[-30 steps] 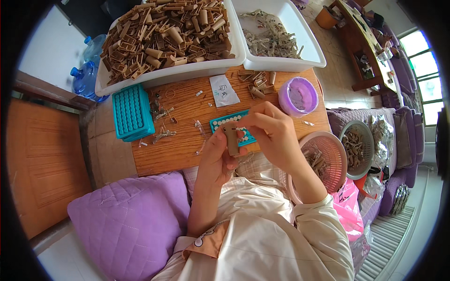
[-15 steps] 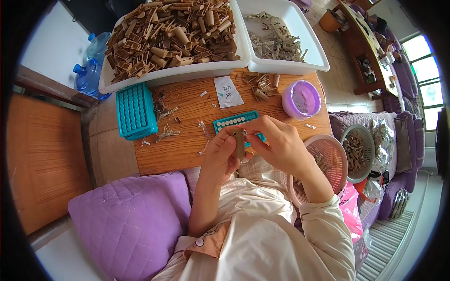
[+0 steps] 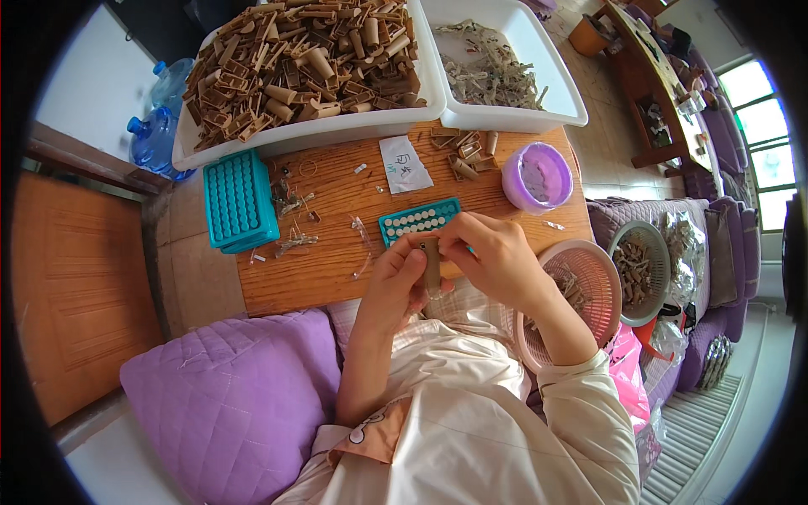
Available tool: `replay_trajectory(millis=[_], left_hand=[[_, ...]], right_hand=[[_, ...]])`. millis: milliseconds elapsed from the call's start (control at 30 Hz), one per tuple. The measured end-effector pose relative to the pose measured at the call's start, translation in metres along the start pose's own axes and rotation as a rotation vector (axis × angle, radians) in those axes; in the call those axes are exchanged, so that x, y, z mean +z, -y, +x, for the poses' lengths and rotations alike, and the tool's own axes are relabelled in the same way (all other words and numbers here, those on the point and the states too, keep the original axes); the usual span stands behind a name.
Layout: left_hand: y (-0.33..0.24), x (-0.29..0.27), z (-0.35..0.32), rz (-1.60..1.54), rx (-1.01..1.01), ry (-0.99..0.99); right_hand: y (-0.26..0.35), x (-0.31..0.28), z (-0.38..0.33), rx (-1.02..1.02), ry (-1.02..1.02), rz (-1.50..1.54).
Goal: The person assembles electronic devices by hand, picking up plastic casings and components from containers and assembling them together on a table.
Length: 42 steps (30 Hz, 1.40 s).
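My left hand (image 3: 392, 282) grips a small brown plastic casing (image 3: 433, 271), held upright between thumb and fingers above my lap. It has a dark hole near its top, and some clear material shows at its lower end. Close against the casing's right side, my right hand (image 3: 498, 254) has its thumb and fingertips pinched together; whatever is in them is too small or hidden to name. Just beyond both hands lies a teal tray (image 3: 453, 205) with rows of white round pieces, partly covered by my right hand.
A white bin (image 3: 337, 128) heaped with brown casings and another white bin (image 3: 566, 93) of tangled strips stand at the back. Teal stacked trays (image 3: 271, 220) sit left, a purple bowl (image 3: 513, 195) right. Pink (image 3: 613, 295) and grey baskets (image 3: 665, 282) stand farther right.
My right fingers have drawn together and lowered slightly beside the casing's top. More white pieces in the teal tray now show. The left hand keeps its hold; the view has shifted slightly.
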State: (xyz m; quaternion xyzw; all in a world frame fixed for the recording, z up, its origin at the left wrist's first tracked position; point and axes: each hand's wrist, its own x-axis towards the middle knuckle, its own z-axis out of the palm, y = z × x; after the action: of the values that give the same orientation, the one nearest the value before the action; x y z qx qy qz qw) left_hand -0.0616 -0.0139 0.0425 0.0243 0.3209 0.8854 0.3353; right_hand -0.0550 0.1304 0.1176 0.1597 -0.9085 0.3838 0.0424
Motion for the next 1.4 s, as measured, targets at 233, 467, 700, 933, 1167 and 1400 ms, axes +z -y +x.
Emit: replay_trajectory(millis=[233, 467, 700, 933, 1167, 1400], left_hand=[[0.006, -0.005, -0.002, -0.084, 0.003, 0.025], [0.001, -0.001, 0.001, -0.099, 0.015, -0.003], [0.004, -0.008, 0.004, 0.107, 0.012, -0.048], [0.008, -0.009, 0.002, 0.302, 0.055, -0.088], [0.019, 0.000, -0.010, 1.269, 1.119, -0.362], [0.029, 0.014, -0.005, 1.264, 1.253, -0.267]], right_hand=[[-0.014, -0.005, 0.000, -0.033, 0.056, 0.096], [-0.011, 0.005, 0.006, -0.034, -0.001, 0.082], [-0.029, 0.007, 0.009, -0.020, 0.099, 0.067], [-0.030, 0.003, 0.002, -0.059, 0.056, 0.226], [-0.012, 0.025, -0.028, 0.612, 0.017, 1.250], [-0.004, 0.025, -0.024, 0.460, -0.051, 1.518]])
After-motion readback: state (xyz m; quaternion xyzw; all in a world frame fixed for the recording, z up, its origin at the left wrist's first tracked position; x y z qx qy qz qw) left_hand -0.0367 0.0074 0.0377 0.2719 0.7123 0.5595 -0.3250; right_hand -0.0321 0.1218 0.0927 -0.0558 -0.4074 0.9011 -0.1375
